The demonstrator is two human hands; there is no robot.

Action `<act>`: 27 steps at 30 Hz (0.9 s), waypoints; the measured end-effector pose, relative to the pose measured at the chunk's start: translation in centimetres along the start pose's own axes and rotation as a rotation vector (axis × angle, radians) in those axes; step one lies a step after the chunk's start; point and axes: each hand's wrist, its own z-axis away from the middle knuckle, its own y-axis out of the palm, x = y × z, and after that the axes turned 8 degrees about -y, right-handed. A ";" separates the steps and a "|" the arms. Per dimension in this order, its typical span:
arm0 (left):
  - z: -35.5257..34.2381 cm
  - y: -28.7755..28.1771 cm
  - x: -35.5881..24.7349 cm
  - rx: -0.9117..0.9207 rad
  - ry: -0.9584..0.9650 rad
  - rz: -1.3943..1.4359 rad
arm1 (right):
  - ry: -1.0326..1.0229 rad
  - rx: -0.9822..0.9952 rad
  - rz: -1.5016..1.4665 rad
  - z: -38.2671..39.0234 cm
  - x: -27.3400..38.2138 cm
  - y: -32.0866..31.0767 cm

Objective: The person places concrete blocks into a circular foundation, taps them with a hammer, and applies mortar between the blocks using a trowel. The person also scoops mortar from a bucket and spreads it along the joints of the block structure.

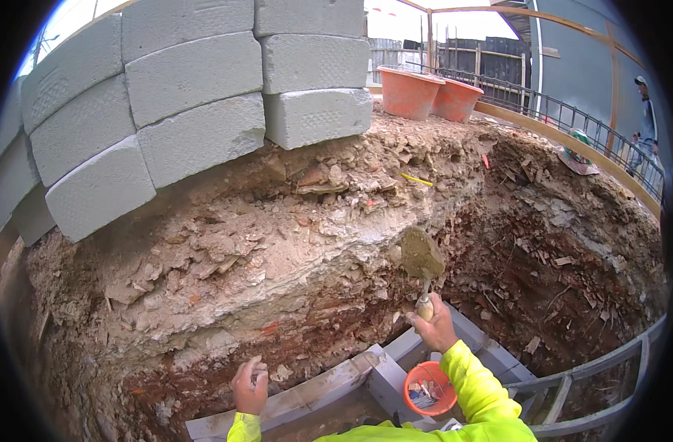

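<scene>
My right hand (437, 328) is closed round the wooden handle of a trowel (423, 254). Its broad blade points away from me, coated with grey-brown mortar, in front of the dirt bank. Lower on the left, my left hand (250, 386) is raised just above a low wall of grey blocks (314, 390); its fingers are loosely bent and apart, and nothing shows in them. Below my right forearm, an orange bucket (431, 388) holds small tools or scraps too small to name.
Grey blocks (193, 70) are stacked on the bank's edge at upper left. Two orange tubs (410, 92) stand beyond. A ladder (561, 398) leans at lower right. A yellow stick (417, 180) lies on the rubble. Another person (646, 125) stands far right, behind a rebar cage (572, 118).
</scene>
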 end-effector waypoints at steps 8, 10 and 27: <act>-8.2 6.9 -14.6 0.181 0.427 0.138 | -0.200 -0.181 -0.184 -14.2 9.1 -13.2; -8.9 6.5 -16.1 0.158 0.539 0.079 | -0.254 -0.177 -0.186 -16.9 11.0 -13.6; -8.5 -6.4 -16.7 -0.303 0.532 -0.275 | -0.181 -0.282 0.685 -42.5 9.1 -18.0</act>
